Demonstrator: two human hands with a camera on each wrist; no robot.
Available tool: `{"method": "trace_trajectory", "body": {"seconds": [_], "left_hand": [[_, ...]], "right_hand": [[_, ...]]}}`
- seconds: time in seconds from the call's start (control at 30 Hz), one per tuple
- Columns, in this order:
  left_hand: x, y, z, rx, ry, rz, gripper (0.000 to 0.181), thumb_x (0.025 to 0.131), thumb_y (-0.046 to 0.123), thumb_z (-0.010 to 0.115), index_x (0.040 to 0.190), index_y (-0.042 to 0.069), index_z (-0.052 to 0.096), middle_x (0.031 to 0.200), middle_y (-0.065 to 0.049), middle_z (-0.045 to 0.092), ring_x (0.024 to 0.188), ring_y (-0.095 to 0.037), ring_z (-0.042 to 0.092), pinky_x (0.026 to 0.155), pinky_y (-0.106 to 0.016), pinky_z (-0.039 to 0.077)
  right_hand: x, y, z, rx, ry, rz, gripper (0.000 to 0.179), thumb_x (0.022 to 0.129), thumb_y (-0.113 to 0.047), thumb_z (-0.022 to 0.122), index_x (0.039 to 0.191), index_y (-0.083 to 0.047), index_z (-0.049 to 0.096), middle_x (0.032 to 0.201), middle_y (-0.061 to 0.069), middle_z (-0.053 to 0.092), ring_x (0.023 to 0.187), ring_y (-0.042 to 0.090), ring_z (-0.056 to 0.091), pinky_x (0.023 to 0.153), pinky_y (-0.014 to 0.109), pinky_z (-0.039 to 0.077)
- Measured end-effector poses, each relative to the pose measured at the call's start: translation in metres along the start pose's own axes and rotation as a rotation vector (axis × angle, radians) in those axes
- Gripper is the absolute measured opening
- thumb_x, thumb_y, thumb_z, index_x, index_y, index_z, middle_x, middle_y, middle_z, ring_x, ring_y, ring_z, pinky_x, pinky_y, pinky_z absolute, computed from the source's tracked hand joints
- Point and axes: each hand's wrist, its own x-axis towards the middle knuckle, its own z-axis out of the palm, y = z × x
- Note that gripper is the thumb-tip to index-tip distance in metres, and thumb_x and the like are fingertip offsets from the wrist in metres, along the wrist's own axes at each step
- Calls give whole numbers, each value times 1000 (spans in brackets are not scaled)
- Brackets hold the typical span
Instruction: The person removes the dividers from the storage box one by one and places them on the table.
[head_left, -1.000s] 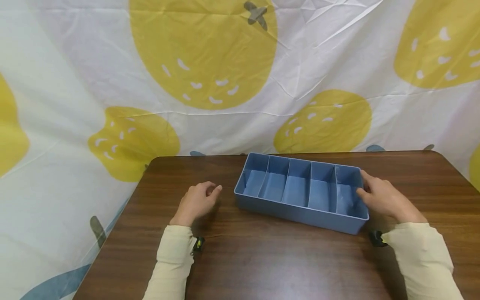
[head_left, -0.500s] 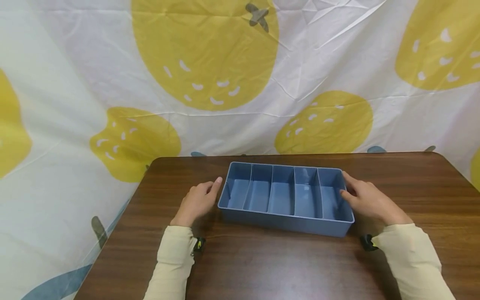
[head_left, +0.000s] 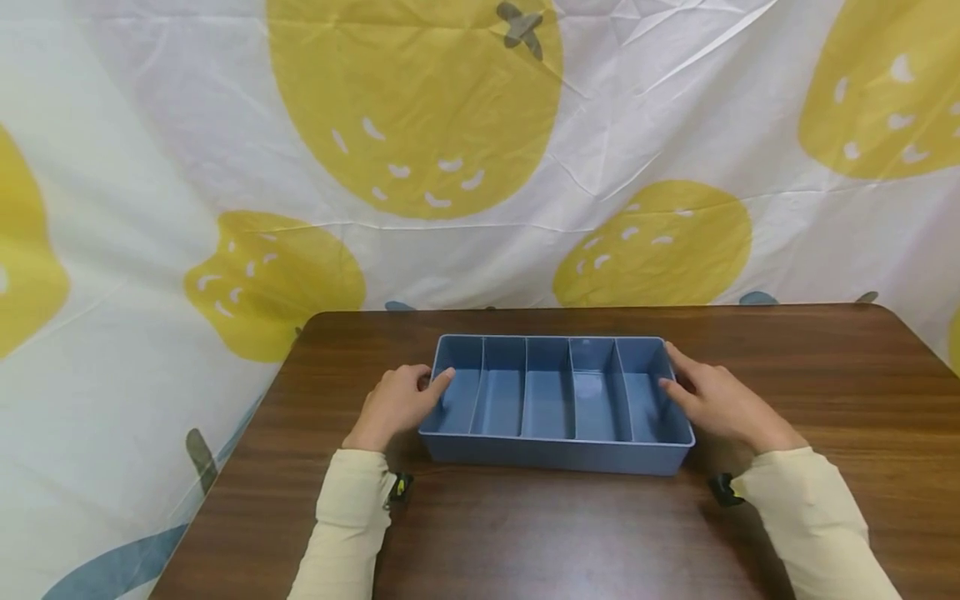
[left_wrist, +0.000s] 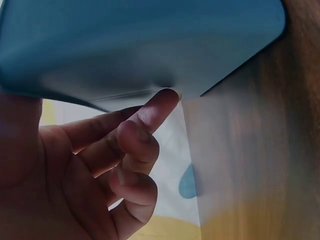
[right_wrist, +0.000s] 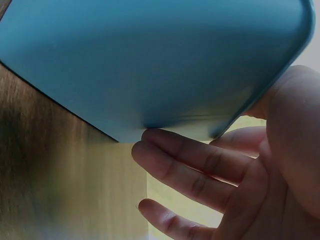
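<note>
A blue plastic divider box [head_left: 555, 454] with several compartments in a row lies on the table, its long side facing me. My left hand [head_left: 397, 406] grips the left end wall, thumb over the rim and inside the leftmost compartment. In the left wrist view a fingertip [left_wrist: 162, 102] presses the outside of that wall while other fingers curl below. At the opposite end my right hand [head_left: 727, 407] pinches the right wall, thumb inside the rim. Its fingers [right_wrist: 175, 145] touch the outer face in the right wrist view. No contents show in the compartments.
The dark wood-grain table [head_left: 525, 533] reaches back to a white cloth [head_left: 465, 267] printed with yellow fruit, hanging behind its far edge. A small black device [head_left: 399, 490] sits at the left wrist, another black device [head_left: 725, 490] at the right.
The divider box has slid left and toward me, turning until its long side lies nearly straight across. My right hand moved along with it. My left hand has taken hold of the left end.
</note>
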Motion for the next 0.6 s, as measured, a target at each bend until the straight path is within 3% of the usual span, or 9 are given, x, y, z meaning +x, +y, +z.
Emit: {"method": "trace_trajectory", "body": {"seconds": [0.23,0.47,0.6], "left_hand": [[-1,0,-2,25,3,-21,42,98,47,55,91,6,66,66,-4,50,61,-19,52,55,-33,38],[0,-4,-3,77,42,-51,41,98,44,54,97,6,69,73,-6,57,67,-22,55,57,-35,39],[0,-6,-3,98,54,-64,40,98,43,53,91,7,69,72,-7,58,66,-22,55,56,-35,39]], "right_hand": [[3,-3,4,-1,15,13,62,101,-21,55,148,12,31,132,37,52,114,49,59,96,60,43],[15,-9,6,45,19,50,62,102,-22,55,149,10,30,136,35,50,117,47,57,97,61,43],[23,-10,7,35,21,56,61,101,-20,56,148,10,33,136,34,51,119,48,56,98,60,43]]}}
